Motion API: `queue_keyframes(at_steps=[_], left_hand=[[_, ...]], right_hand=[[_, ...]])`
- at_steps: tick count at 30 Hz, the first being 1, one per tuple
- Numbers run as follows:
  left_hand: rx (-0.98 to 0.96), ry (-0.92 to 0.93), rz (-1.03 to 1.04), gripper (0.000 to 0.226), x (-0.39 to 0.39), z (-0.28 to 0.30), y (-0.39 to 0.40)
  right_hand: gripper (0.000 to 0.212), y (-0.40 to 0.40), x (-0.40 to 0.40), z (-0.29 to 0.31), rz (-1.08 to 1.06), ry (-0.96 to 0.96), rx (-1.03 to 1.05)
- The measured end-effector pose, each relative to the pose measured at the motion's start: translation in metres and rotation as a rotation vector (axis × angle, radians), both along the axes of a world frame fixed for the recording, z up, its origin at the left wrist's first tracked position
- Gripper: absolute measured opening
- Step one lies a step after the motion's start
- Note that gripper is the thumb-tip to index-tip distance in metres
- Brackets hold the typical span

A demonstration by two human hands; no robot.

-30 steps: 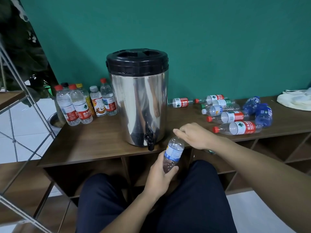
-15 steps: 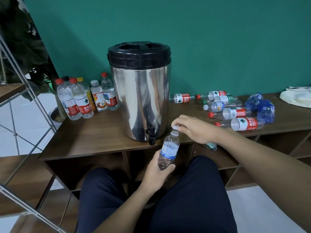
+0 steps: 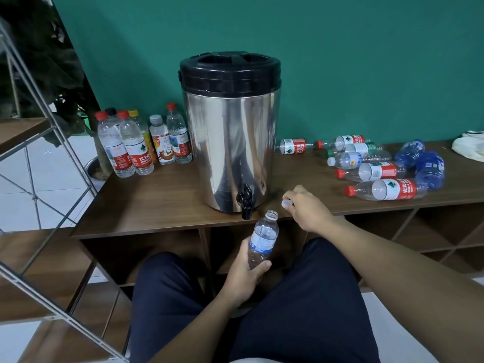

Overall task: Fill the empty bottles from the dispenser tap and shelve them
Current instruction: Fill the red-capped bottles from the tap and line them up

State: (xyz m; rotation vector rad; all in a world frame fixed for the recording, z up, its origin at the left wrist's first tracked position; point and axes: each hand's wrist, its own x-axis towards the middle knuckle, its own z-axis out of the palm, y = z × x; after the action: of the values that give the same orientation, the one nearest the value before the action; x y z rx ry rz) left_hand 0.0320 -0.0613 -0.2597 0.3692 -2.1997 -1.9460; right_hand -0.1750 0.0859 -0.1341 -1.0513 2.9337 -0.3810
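Two bare hands are working in front of a steel dispenser with a black lid, which is standing on a dark wooden shelf unit against a green wall. The left hand is gripping a small clear bottle with a blue label, fingers and thumb curling round its lower half. The bottle is standing nearly upright with its neck uncovered, just below and to the right of the black tap, not touching it. The right hand is hovering over the shelf's front edge beside the dispenser, its thumb and fingertips pinching a white cap.

To the left of the dispenser, six capped bottles are standing upright in a tight group. To the right, about eight more bottles are lying on their sides, some with red labels and two in blue plastic. A white cloth-like item is lying at the far right end. Open compartments are showing under the shelf top. Dark trousers are filling the lower part of the view, and a metal-framed rack is leaning in at the left.
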Motion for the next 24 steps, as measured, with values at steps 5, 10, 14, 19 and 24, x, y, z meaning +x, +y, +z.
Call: queue_keyframes(at_steps=[5,10,14,19,24], left_hand=[[0.001,-0.003,0.014,0.071,0.002,-0.008,-0.002],[0.023,-0.033,0.031,0.068,0.011,-0.009,-0.014],[0.032,-0.04,0.014,0.064,0.019,-0.006,-0.02],[-0.011,-0.002,0.076,0.064,0.02,-0.002,-0.021],[-0.004,0.024,0.095,0.069,0.021,0.0,-0.018]], right_hand=[[0.039,-0.003,0.013,0.013,-0.042,0.004,-0.151],[0.027,-0.025,0.056,0.053,0.013,-0.056,-0.604],[0.049,-0.042,0.096,0.082,0.114,-0.197,-0.722],[0.045,-0.055,0.112,0.088,0.202,-0.166,-0.624],[0.036,-0.056,0.109,0.087,0.189,-0.189,-0.608]])
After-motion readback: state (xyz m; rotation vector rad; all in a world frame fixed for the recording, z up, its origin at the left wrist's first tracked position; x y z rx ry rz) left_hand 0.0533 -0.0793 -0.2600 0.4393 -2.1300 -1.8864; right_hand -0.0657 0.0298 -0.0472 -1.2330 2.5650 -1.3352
